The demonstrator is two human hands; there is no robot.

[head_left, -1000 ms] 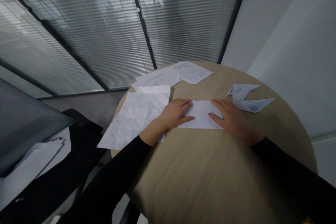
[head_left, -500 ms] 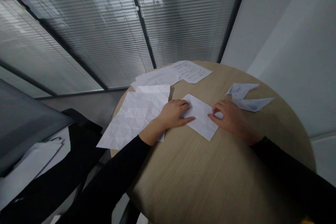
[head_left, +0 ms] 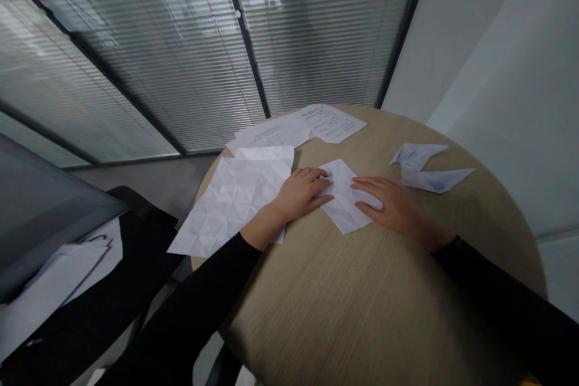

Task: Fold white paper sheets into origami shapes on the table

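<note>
A small white sheet of paper (head_left: 342, 208) lies on the round wooden table (head_left: 325, 301) between my hands, turned at an angle. My left hand (head_left: 304, 193) rests on its left side with the fingers apart. From the right, my right hand (head_left: 386, 202) lies over the paper's right part, its fingers stretched out and spread flat. Part of the paper's right edge is hidden under that hand. Beside my left forearm is a larger creased sheet (head_left: 230, 193), marked with a grid of triangular folds.
Printed sheets (head_left: 332, 123) lie at the table's far edge. A folded white paper piece (head_left: 434, 180) with two points sits to the right. On a black chair (head_left: 136, 235) at left are more papers (head_left: 58, 271). Behind the table stands a glass partition with blinds (head_left: 316, 42).
My right hand has gone from pinching the paper's right corner to lying flat on it. The paper's right part now looks folded over, and its outline has changed.
</note>
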